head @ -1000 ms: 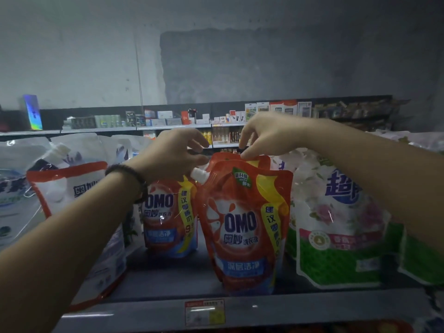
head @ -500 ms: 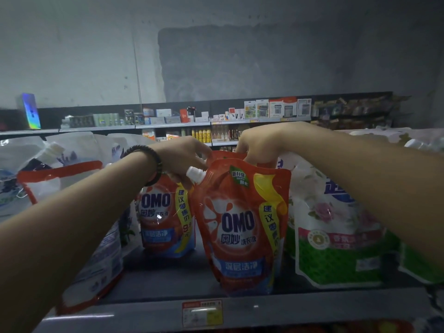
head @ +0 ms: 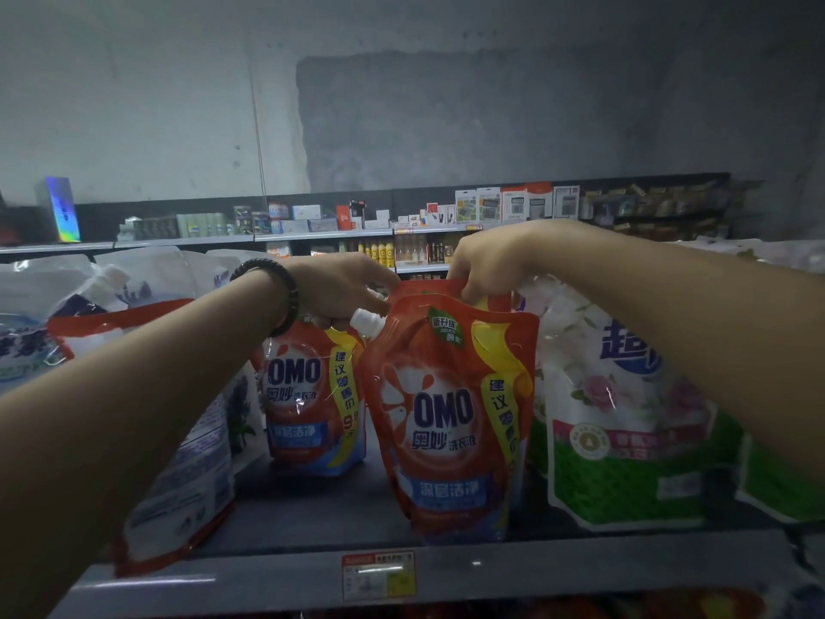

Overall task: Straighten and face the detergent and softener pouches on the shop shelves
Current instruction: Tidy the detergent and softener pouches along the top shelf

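Right hand [head: 486, 265] pinches top edge of near OMO pouch [head: 446, 417]; left hand [head: 343, 290] grips top of left OMO pouch [head: 308, 395], both upright on shelf [head: 580, 569].

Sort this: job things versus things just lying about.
Job: front OMO pouch, right hand pinching its top; rear OMO pouch, held by left hand; green-and-white pouch; white pouch.
Lying about: price tag; boxed goods on far shelf.
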A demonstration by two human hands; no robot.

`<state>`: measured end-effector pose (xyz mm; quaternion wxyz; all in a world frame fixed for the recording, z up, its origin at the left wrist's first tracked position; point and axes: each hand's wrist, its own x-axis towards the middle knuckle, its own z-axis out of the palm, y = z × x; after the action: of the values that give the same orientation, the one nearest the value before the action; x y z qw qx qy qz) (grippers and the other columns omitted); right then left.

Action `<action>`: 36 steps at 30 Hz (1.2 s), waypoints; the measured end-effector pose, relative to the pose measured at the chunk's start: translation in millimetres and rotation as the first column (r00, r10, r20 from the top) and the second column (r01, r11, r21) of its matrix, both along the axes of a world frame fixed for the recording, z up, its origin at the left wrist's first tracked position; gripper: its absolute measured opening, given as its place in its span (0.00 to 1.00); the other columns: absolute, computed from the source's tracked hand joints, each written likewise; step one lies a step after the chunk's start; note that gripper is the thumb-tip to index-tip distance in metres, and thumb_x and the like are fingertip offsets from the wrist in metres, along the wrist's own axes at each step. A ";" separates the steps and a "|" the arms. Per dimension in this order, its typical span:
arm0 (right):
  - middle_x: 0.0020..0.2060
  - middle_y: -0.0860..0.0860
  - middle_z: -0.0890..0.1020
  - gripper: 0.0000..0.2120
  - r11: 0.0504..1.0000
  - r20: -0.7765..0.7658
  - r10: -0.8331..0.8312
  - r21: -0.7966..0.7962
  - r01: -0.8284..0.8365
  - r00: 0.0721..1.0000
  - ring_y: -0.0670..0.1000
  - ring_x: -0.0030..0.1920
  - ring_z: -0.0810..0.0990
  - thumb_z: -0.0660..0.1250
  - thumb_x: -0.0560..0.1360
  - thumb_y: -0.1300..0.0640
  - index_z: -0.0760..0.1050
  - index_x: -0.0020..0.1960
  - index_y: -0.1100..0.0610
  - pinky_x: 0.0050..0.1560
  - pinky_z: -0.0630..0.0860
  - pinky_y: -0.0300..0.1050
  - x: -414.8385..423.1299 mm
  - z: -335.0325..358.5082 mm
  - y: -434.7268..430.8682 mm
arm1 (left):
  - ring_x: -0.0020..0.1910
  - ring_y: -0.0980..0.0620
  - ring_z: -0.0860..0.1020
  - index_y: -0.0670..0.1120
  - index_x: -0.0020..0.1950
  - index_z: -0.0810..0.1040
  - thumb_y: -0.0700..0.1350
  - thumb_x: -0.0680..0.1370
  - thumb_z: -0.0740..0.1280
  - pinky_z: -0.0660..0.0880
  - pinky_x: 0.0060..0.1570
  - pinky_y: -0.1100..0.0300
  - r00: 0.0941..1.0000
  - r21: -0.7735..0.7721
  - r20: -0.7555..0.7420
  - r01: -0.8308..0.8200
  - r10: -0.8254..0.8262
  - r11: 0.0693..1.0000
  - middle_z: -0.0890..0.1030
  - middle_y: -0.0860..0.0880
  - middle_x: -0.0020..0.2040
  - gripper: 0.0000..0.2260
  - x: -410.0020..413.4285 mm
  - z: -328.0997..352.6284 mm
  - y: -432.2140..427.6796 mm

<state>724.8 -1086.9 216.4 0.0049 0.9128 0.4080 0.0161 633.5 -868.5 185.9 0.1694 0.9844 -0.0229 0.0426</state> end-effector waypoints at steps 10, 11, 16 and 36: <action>0.55 0.45 0.80 0.19 0.999 0.060 0.042 -0.012 -0.041 0.997 0.52 0.56 0.80 0.69 0.83 0.50 0.79 0.72 0.54 0.55 0.75 0.48 -2.9 -2.1 -5.5 | 0.63 0.32 0.82 0.71 0.51 0.85 0.50 0.82 0.72 0.80 0.60 0.30 1.000 -0.010 0.005 -0.016 0.016 1.000 0.81 0.58 0.65 0.13 -6.0 -0.6 -7.4; 0.56 0.46 0.81 0.18 0.999 0.054 0.039 -0.009 -0.039 0.998 0.52 0.56 0.81 0.69 0.83 0.49 0.79 0.71 0.54 0.55 0.75 0.48 -2.5 -2.3 -6.0 | 0.65 0.31 0.81 0.70 0.52 0.85 0.51 0.81 0.73 0.78 0.62 0.28 1.000 -0.015 0.025 -0.012 0.012 1.000 0.82 0.57 0.65 0.11 -6.2 -2.0 -7.1; 0.52 0.47 0.85 0.16 0.999 0.066 0.040 0.020 -0.042 0.997 0.51 0.50 0.84 0.71 0.82 0.48 0.82 0.66 0.54 0.50 0.81 0.48 -0.9 -2.8 -8.1 | 0.57 0.34 0.85 0.66 0.49 0.85 0.50 0.81 0.73 0.81 0.58 0.31 0.994 -0.019 0.103 -0.041 0.043 0.999 0.84 0.55 0.60 0.09 -10.9 -4.7 -11.0; 0.43 0.44 0.83 0.11 0.783 0.239 0.257 0.517 -0.346 0.937 0.46 0.44 0.83 0.71 0.82 0.46 0.87 0.53 0.53 0.36 0.74 0.39 -58.1 9.9 -18.5 | 0.37 0.49 0.87 0.50 0.57 0.85 0.47 0.81 0.73 0.82 0.33 0.61 0.874 -0.264 0.408 -0.163 0.263 0.951 0.88 0.49 0.48 0.06 -93.1 6.0 -27.4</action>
<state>666.8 -1105.4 226.3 -0.2292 0.7937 0.5251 0.2046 540.4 -895.9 191.9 0.2625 0.9207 0.0538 0.2838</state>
